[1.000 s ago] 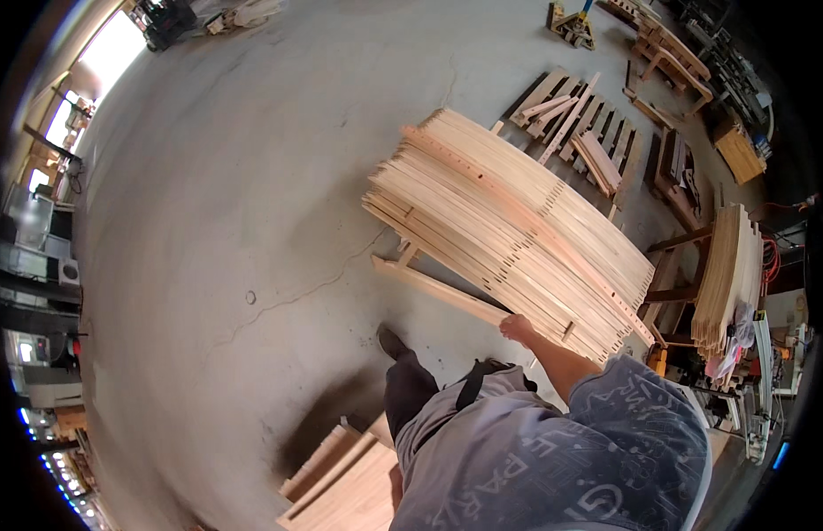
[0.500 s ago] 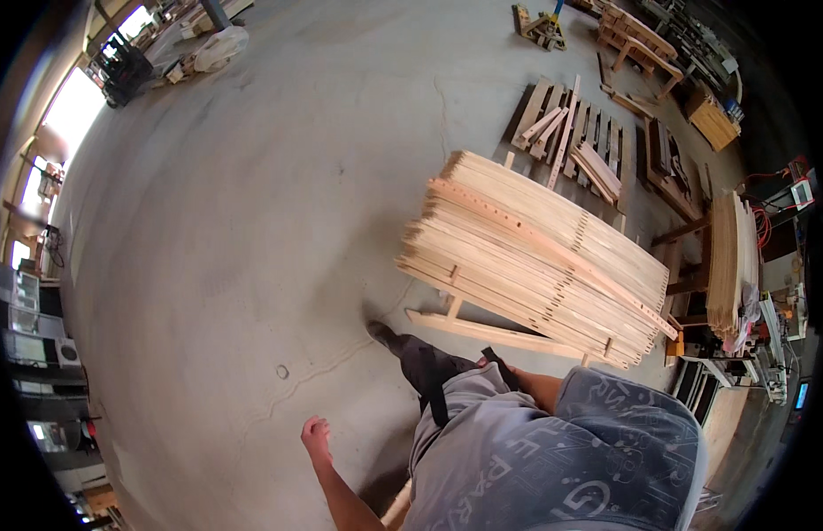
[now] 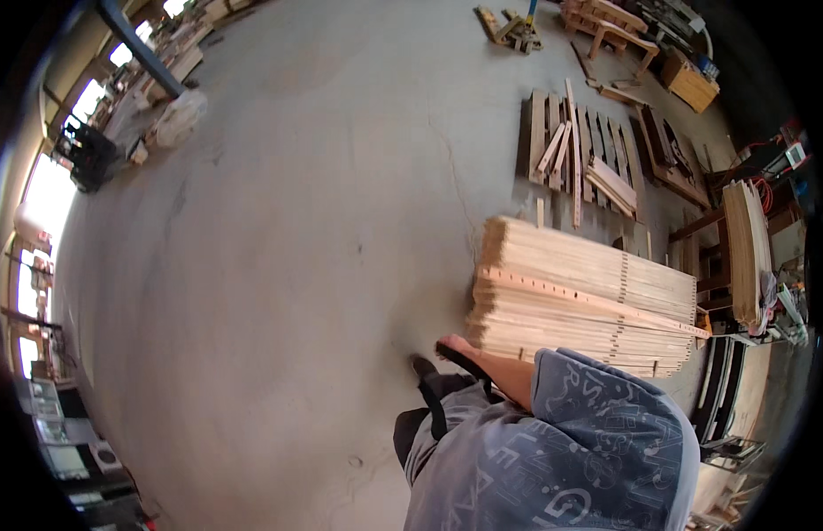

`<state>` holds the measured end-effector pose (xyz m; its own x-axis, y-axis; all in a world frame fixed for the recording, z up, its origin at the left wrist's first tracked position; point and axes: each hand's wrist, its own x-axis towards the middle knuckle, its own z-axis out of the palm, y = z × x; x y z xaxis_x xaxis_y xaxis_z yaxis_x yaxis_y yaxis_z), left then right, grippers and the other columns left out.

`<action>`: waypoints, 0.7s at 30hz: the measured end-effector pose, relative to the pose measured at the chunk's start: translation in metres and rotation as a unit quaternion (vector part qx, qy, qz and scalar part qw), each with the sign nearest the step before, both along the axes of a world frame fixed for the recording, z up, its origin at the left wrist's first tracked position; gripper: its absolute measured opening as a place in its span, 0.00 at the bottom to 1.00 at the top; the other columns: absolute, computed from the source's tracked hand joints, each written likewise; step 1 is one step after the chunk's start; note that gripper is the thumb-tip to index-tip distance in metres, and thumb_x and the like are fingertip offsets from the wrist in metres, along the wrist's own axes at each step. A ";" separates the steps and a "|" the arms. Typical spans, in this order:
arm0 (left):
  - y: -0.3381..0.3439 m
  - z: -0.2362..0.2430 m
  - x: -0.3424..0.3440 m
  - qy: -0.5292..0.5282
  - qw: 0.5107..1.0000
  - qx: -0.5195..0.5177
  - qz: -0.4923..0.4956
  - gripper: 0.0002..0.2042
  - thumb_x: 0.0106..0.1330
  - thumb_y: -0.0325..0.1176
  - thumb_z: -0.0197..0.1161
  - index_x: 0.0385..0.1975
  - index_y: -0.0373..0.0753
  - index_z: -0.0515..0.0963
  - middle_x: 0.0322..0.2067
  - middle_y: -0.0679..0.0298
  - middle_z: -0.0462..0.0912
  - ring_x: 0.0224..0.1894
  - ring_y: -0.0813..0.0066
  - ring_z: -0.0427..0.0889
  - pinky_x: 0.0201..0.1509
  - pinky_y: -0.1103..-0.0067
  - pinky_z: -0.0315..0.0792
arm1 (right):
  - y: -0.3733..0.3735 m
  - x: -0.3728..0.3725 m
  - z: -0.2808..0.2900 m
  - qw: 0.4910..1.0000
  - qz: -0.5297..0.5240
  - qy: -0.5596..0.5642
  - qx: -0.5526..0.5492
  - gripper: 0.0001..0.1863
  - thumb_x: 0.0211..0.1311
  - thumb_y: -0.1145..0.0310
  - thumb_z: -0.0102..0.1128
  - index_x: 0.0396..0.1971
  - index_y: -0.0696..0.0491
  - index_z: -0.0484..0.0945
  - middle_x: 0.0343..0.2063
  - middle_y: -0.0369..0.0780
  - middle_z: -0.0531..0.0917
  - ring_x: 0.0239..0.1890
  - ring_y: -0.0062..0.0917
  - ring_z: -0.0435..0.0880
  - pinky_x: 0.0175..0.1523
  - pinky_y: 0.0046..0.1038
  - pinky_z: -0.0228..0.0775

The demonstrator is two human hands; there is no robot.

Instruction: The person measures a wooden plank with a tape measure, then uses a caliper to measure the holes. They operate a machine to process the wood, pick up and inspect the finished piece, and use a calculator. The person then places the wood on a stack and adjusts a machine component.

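My right hand (image 3: 450,343) hangs low beside the near left corner of a big stack of pale wooden slats (image 3: 571,257). A dark strap (image 3: 465,361) crosses in front of the hand and forearm, and the fingers are too small and partly covered to show their shape. Whether the hand touches the stack cannot be made out. One pinkish wooden strip with a row of holes (image 3: 588,302) lies slantwise over the slats, which have rows of dark slots. My left hand is out of view.
Beyond the stack, a slatted pallet (image 3: 540,137) carries loose wooden strips. More upright boards (image 3: 746,257) lean on a rack at the right. A yellow pallet truck (image 3: 511,34) and a wooden bench (image 3: 611,31) are at the back; a forklift (image 3: 86,155) stands far left.
The view has turned, and the stack now appears farther right and lower. My left hand has left the picture. My right hand has come forward from my hip.
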<state>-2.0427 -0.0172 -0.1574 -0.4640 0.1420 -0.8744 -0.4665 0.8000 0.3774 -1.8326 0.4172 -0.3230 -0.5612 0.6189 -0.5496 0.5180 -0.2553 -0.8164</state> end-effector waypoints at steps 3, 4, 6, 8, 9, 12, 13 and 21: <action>0.103 0.013 -0.105 0.056 0.997 0.056 0.016 0.06 0.70 0.33 0.58 0.39 0.38 0.78 0.30 0.63 0.81 0.35 0.74 0.81 0.38 0.77 0.77 | 0.081 -0.078 0.086 0.997 -0.020 -0.026 0.076 0.14 0.67 0.58 0.58 0.40 0.51 0.86 0.33 0.37 0.89 0.31 0.27 0.89 0.38 0.30 0.81; 0.143 0.017 -0.137 0.075 0.994 0.080 0.004 0.06 0.70 0.33 0.58 0.40 0.38 0.78 0.31 0.63 0.81 0.36 0.74 0.80 0.38 0.76 0.77 | 0.099 -0.090 0.092 0.992 -0.032 -0.023 0.119 0.15 0.66 0.57 0.58 0.41 0.51 0.86 0.33 0.39 0.89 0.33 0.29 0.89 0.40 0.31 0.81; 0.217 0.020 -0.186 0.094 0.988 0.116 -0.026 0.07 0.70 0.33 0.57 0.41 0.38 0.78 0.32 0.63 0.81 0.37 0.73 0.80 0.39 0.76 0.77 | 0.128 -0.093 0.103 0.987 -0.065 -0.045 0.137 0.16 0.65 0.57 0.58 0.42 0.52 0.85 0.34 0.42 0.89 0.37 0.34 0.88 0.44 0.33 0.80; 0.280 0.024 -0.218 0.098 0.984 0.136 -0.056 0.07 0.71 0.33 0.57 0.42 0.37 0.77 0.33 0.63 0.81 0.37 0.73 0.80 0.40 0.76 0.77 | 0.153 -0.098 0.134 0.986 -0.111 -0.076 0.095 0.16 0.63 0.57 0.57 0.42 0.52 0.85 0.34 0.45 0.88 0.41 0.39 0.87 0.46 0.37 0.79; 0.312 0.024 -0.229 0.090 0.983 0.137 -0.079 0.08 0.71 0.32 0.57 0.43 0.37 0.77 0.33 0.62 0.81 0.38 0.73 0.80 0.41 0.76 0.77 | 0.166 -0.092 0.128 0.984 -0.129 -0.097 0.075 0.16 0.62 0.59 0.57 0.42 0.52 0.85 0.35 0.46 0.88 0.40 0.40 0.87 0.46 0.38 0.79; 0.395 0.017 -0.242 0.039 0.981 0.111 -0.157 0.09 0.71 0.32 0.56 0.45 0.37 0.76 0.35 0.62 0.81 0.39 0.72 0.80 0.42 0.76 0.77 | 0.166 -0.030 0.040 0.957 -0.036 -0.261 0.125 0.16 0.60 0.60 0.54 0.37 0.54 0.86 0.36 0.49 0.87 0.40 0.44 0.86 0.46 0.41 0.79; 0.416 0.003 -0.246 0.017 0.979 0.097 -0.179 0.09 0.72 0.32 0.56 0.45 0.37 0.76 0.35 0.62 0.81 0.39 0.72 0.80 0.43 0.76 0.77 | 0.166 -0.005 0.026 0.922 0.105 -0.278 0.248 0.18 0.58 0.58 0.55 0.34 0.55 0.86 0.37 0.51 0.87 0.41 0.48 0.86 0.47 0.43 0.79; 0.710 -0.024 -0.397 0.001 0.945 -0.054 -0.321 0.12 0.73 0.32 0.54 0.51 0.36 0.75 0.39 0.61 0.81 0.43 0.71 0.79 0.47 0.76 0.76 | 0.199 0.053 0.083 0.803 -0.554 -0.144 -0.163 0.09 0.62 0.67 0.62 0.30 0.57 0.84 0.26 0.37 0.84 0.25 0.22 0.81 0.30 0.25 0.73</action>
